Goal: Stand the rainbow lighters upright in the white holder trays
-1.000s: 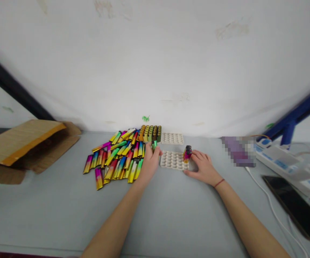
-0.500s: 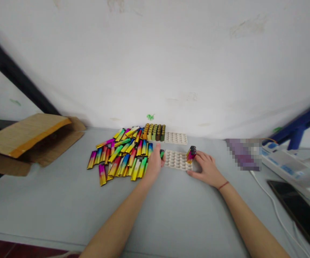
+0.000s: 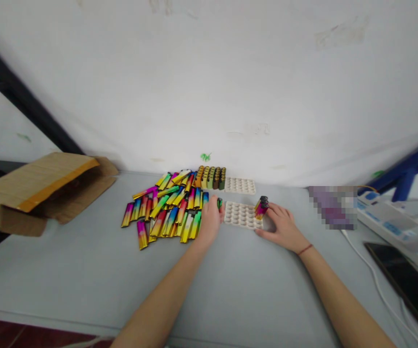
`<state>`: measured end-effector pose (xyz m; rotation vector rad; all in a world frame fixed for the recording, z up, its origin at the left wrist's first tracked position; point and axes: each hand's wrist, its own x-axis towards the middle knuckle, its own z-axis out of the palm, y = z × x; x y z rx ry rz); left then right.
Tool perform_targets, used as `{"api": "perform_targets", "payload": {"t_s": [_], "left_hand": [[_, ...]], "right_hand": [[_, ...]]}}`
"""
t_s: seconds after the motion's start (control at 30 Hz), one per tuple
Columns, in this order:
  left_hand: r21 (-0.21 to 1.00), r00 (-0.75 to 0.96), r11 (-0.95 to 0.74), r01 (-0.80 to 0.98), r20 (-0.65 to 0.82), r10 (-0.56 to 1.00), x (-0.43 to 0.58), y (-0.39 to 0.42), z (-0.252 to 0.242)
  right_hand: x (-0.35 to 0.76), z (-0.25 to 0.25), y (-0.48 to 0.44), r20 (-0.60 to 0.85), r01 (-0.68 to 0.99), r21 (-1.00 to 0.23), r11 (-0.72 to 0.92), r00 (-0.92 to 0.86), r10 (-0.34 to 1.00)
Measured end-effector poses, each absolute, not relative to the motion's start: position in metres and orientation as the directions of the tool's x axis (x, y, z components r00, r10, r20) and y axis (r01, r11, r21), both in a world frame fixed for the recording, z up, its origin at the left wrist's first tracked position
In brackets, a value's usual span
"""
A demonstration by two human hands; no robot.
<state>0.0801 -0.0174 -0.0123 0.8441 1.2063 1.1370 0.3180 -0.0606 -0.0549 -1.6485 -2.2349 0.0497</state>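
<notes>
My left hand, at the right edge of a loose heap of shiny multicoloured lighters, is closed on a lighter whose green end shows past the fingers. Just right of it lies a white tray with rows of round pockets. A few purple-and-gold lighters with dark tops stand upright at the tray's right end. My right hand grips that end, thumb at the front corner and fingers beside the standing lighters.
Behind the heap, a block of upright lighters fills part of a second white tray near the wall. An open cardboard box lies at the left. On the right are a phone, a white cable and power strips.
The whole view has shifted slightly. My left hand keeps its lighter beside the tray, turned a little. My right hand stays at the tray's right end.
</notes>
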Motion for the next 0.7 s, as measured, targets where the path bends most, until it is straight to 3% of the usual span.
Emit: {"api": "perform_targets", "payload": {"t_s": [0.3, 0.5, 0.7], "left_hand": [[0.901, 0.027, 0.274, -0.337, -0.281, 0.959, 0.0798, -0.0229, -0.0065], [0.897, -0.015, 0.302, -0.323, -0.324, 0.946, 0.0814, -0.0219, -0.0058], [0.899, -0.009, 0.257, -0.354, -0.277, 0.961, 0.0796, -0.0202, -0.0045]], "right_hand": [[0.3186, -0.0557, -0.0605, 0.265, 0.918, -0.237, 0.317, -0.253, 0.931], [0.319, -0.0565, -0.0599, 0.276, 0.918, -0.225, 0.326, -0.261, 0.925], [0.3191, -0.056, -0.0599, 0.277, 0.916, -0.225, 0.334, -0.268, 0.923]]}}
